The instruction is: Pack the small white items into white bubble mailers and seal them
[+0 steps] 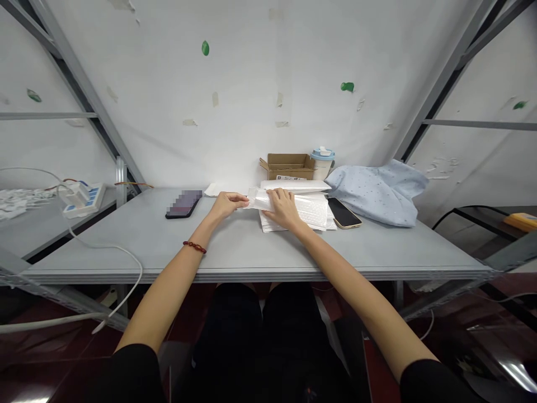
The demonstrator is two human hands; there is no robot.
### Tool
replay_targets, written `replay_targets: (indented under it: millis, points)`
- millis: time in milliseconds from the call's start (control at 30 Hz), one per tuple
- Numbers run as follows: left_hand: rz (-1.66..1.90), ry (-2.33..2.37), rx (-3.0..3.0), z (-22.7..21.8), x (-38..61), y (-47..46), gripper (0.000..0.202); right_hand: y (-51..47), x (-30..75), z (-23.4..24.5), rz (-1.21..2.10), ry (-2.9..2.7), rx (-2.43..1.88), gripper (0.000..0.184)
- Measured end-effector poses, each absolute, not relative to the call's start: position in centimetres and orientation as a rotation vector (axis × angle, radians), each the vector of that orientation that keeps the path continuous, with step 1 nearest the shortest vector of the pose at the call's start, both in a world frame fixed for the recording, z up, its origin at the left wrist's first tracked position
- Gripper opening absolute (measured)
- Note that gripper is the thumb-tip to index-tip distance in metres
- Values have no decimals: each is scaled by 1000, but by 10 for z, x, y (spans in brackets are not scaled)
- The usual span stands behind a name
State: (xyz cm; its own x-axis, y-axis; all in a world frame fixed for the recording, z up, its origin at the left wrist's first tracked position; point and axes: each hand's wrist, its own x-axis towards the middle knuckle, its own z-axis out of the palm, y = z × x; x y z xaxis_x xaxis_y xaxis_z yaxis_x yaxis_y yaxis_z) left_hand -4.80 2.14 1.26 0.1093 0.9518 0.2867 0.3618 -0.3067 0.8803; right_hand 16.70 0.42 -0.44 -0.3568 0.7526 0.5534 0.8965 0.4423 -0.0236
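A stack of white bubble mailers (316,210) lies on the grey table, toward its back edge. My left hand (226,205) pinches the left end of the top bubble mailer (262,199) between thumb and fingers. Flat on that same mailer rests my right hand (284,207), its fingers stretched out and pressing down on the stack. The mailer's left end looks clear and thin, like a flap or strip. Another white mailer (300,185) lies behind my right hand.
Behind the stack stand an open cardboard box (290,162) and a lidded cup (322,165). To the right are a phone (344,213) and a bunched light-blue cloth (377,190). A dark phone (184,204) lies left. A power strip (86,200) with a white cable sits beyond the left post.
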Motion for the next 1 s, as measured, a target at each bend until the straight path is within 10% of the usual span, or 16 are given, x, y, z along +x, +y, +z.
replay_targets:
  millis: [667, 1000]
  points:
    - [1507, 1633, 1594, 8, -74, 40, 18, 1, 163, -4, -420, -2244, -1368, 52]
    - [1123, 2055, 1797, -4, -98, 54, 22, 4, 164, -6, -436, -2241, -1368, 52]
